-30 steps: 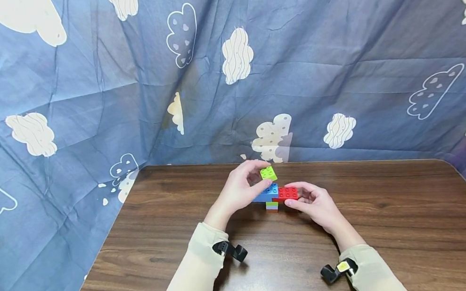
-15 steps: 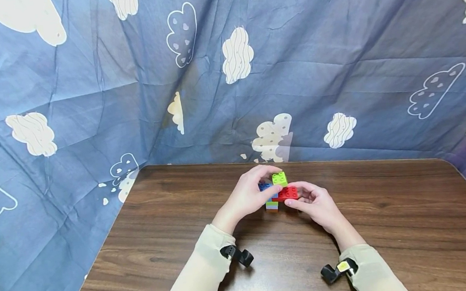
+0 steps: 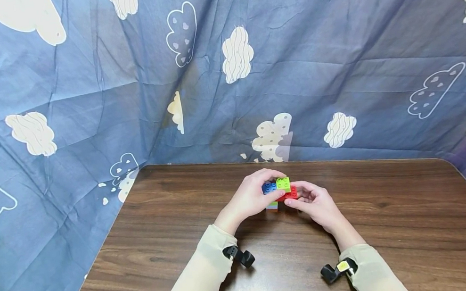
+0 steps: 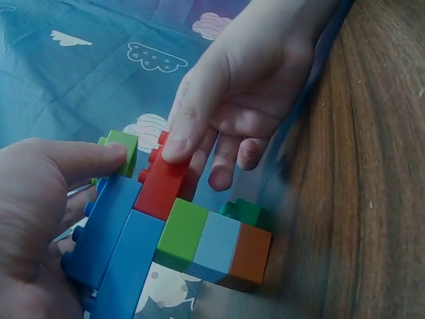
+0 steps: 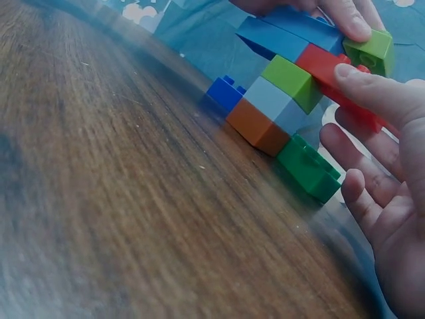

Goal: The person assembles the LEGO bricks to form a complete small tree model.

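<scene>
A small brick build (image 3: 274, 203) stands on the wooden table (image 3: 394, 223). Green, light blue and orange bricks (image 4: 212, 239) form its column, with blue bricks (image 4: 109, 229) and a red brick (image 3: 291, 194) on top. My left hand (image 3: 259, 194) pinches a lime green brick (image 3: 282, 184) and holds it down where the blue and red tops meet. My right hand (image 3: 308, 198) pinches the red brick (image 5: 325, 66), thumb on top and fingers under it. A dark green brick (image 5: 309, 166) and a dark blue brick (image 5: 222, 93) sit at the column's foot.
A blue cloth with cloud prints (image 3: 250, 67) hangs behind and to both sides of the table. The table's left edge (image 3: 110, 234) runs along the cloth. Bare wood (image 3: 396, 242) lies to the right and near me.
My left hand has carried the lime green brick rightwards and down onto the top of the build. The right hand has kept its hold on the red brick.
</scene>
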The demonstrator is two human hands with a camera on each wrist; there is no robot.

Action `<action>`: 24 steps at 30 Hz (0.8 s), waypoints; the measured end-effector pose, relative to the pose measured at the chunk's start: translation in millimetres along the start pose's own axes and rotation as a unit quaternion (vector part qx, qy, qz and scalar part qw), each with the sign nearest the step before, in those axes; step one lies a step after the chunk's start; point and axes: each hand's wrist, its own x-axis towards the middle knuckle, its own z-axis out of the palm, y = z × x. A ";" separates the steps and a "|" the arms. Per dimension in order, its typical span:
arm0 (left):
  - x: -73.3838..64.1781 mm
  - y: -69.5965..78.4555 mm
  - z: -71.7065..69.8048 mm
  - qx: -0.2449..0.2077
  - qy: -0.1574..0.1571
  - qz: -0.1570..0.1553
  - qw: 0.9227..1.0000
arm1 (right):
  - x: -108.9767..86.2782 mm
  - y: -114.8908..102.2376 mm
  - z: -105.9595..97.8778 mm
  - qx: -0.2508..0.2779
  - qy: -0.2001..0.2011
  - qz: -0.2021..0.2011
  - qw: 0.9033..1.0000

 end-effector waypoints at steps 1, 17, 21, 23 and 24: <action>-0.2 -0.6 0.2 0.006 -0.002 0.002 1.000 | 0.1 0.3 0.1 0.000 0.000 -0.001 1.000; -0.1 -4.8 1.3 0.038 -0.020 0.000 0.999 | 0.6 -1.1 -0.7 0.003 0.001 0.003 1.000; 0.2 -6.0 1.7 0.036 -0.018 0.006 0.999 | 0.7 -0.8 -1.5 -0.002 0.003 0.005 1.000; 0.3 -6.7 2.2 0.037 -0.018 0.007 0.999 | 0.6 -0.4 -1.8 -0.001 0.002 0.006 1.000; 0.3 -7.0 2.4 0.037 -0.018 0.008 0.999 | 0.4 -0.3 -1.8 0.000 0.002 0.005 1.000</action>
